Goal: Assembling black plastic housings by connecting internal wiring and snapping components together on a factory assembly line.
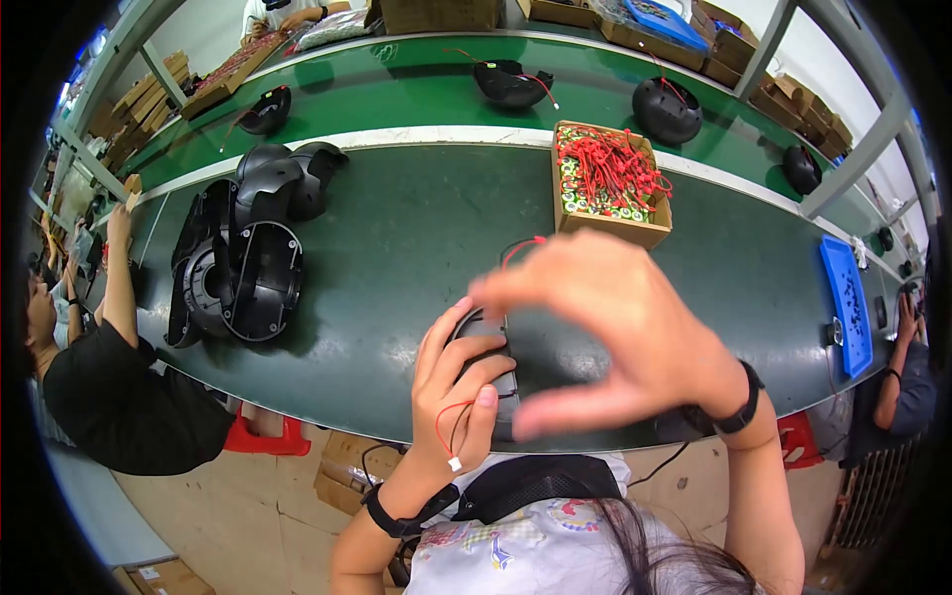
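Observation:
At the near edge of the bench, a black plastic shell point(505, 397) lies mostly hidden under my hands. My left hand point(458, 382) is closed over its left side, with the fingers curled across the top. A thin red and dark wire with a white connector point(455, 463) hangs over that hand by the thumb. My right hand point(625, 337), blurred, hovers over the right side of the shell, thumb and forefinger wide apart and nothing visible between them. Just beyond the shell, a red wire point(518, 248) sticks up, partly behind the right hand.
A cardboard box point(617, 231) of green-ringed battery cells with red wires stands beyond my right hand. Black plastic shells point(263, 268) are piled at left. A green conveyor point(416, 79) carries more shells. At right lies a blue tray point(843, 307). Co-workers sit on both sides.

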Tool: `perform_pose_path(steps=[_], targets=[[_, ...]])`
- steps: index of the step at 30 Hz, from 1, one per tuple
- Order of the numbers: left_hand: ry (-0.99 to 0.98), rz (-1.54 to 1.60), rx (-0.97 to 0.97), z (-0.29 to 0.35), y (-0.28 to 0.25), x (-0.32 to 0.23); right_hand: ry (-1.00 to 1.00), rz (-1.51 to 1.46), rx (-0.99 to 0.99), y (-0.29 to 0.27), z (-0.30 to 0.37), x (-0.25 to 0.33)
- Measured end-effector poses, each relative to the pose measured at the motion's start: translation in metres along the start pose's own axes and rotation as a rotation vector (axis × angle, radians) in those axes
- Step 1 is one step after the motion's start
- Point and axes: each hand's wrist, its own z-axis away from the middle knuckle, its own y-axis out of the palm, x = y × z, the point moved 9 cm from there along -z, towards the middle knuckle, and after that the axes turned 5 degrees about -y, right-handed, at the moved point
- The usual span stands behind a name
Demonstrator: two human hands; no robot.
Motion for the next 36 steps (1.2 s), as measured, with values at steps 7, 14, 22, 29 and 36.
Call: perform_pose_path(steps=[7,14,22,29,36], targets=[[0.038,0.008,0.023,-0.008,-0.005,-0.003,0.122,0.471,0.216,0.023,0.033,-0.078],[-0.027,0.026,0.052,-0.009,-0.006,0.004,-0.189,0.477,0.119,0.015,0.038,0.005],[0.06,-0.044,0.282,-0.017,0.01,-0.013,-0.307,0.418,0.075,0.027,0.018,0.021],[0.016,0.048,0.236,-0.013,0.006,-0.007,0.191,-0.552,0.01,0.05,0.044,-0.08],[0.005,0.086,0.109,-0.003,-0.006,0.002,0.383,-0.904,-0.013,0.085,0.055,-0.084]])
